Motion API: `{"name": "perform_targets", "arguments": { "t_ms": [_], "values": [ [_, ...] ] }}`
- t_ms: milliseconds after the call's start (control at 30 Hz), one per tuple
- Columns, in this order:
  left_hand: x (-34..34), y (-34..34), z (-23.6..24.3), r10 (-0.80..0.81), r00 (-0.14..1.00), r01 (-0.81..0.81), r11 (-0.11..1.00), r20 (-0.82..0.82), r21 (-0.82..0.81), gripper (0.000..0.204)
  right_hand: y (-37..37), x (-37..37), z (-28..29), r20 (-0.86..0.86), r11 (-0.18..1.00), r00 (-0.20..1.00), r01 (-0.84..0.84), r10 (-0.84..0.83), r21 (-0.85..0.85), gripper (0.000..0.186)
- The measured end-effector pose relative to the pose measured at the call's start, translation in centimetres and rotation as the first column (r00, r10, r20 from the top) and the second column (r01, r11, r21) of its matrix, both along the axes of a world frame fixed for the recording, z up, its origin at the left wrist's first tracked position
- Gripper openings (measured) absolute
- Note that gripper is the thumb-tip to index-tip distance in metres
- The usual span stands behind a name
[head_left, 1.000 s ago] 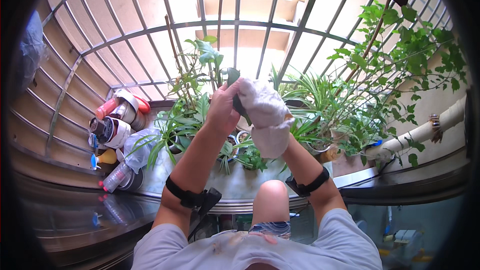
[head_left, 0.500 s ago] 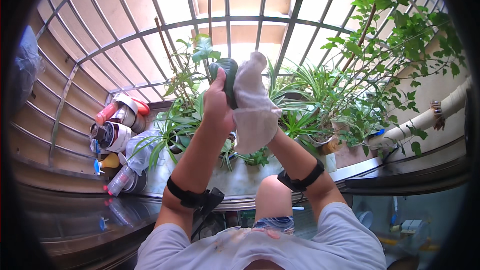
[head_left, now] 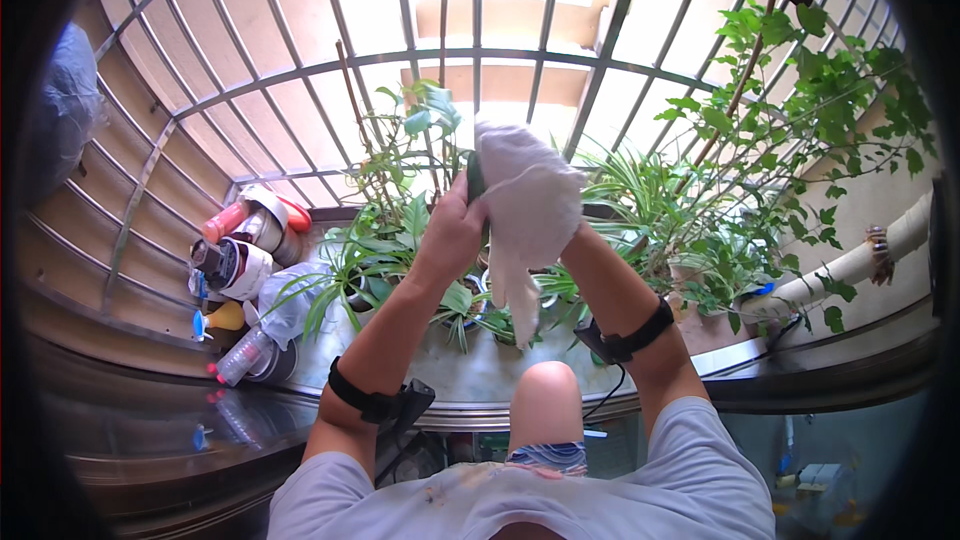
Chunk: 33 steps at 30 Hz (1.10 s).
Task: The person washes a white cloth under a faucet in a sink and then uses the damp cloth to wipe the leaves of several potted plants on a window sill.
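Observation:
A white cloth (head_left: 530,190) is held up in front of me, one end dangling down over the plants. It covers my right hand (head_left: 580,238), hiding the fingers, and only the wrist end shows at its edge. My left hand (head_left: 458,225) is closed on a dark green leaf (head_left: 475,176), its thumb pointing up along the leaf. The cloth lies against the leaf and hides most of it. Just beyond, a climbing plant (head_left: 430,112) with broad leaves rises along thin brown stakes.
Spider plants (head_left: 640,190) and a leafy vine (head_left: 830,100) fill the right side. At the left stand a plastic bottle (head_left: 243,357), a clear plastic bag (head_left: 290,295) and a yellow container (head_left: 225,317). Metal bars (head_left: 410,58) enclose the far side. A wrapped pipe (head_left: 830,260) runs at right.
The cloth has turned and swung over the leaf, covering more of it, and its lower end now hangs longer. My left hand has shifted slightly right and lower in the view.

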<state>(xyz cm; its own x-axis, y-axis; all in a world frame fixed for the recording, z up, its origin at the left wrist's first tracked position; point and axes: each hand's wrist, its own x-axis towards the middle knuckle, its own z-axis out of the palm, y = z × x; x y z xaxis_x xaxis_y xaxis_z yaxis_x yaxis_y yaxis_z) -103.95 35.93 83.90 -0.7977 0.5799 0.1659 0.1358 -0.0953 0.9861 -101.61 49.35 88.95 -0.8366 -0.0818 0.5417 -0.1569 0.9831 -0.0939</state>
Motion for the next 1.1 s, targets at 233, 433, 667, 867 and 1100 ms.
{"name": "perform_targets", "arguments": {
  "t_ms": [233,433,667,867,1100],
  "values": [
    [-4.3,-2.9,2.3,0.105,0.958,-0.176,0.949,-0.265,-0.262,0.057,5.0,-1.6,0.6,-0.011,0.658,0.974,-0.161,0.227,-0.735,0.016],
    [-10.4,-2.3,4.2,0.290,0.953,-0.282,0.955,0.089,-0.088,0.032,5.9,-1.8,0.9,-0.156,-0.380,0.981,-0.100,0.119,-0.920,0.016],
    [-10.8,1.8,3.2,0.198,0.980,-0.192,0.969,0.022,-0.156,0.022,11.3,-3.9,-3.1,-0.143,0.283,0.960,-0.210,0.239,-0.936,0.011],
    [-8.9,2.5,2.4,0.092,0.996,-0.092,0.995,-0.004,0.037,0.023,8.9,-5.3,-2.2,-0.117,0.952,0.992,-0.081,0.048,-0.294,0.008],
    [-8.6,2.6,2.3,0.113,0.990,-0.108,0.992,-0.079,0.065,0.017,4.8,-3.2,0.7,0.265,1.000,0.964,0.007,-0.002,-0.018,0.021]
  ]
}}
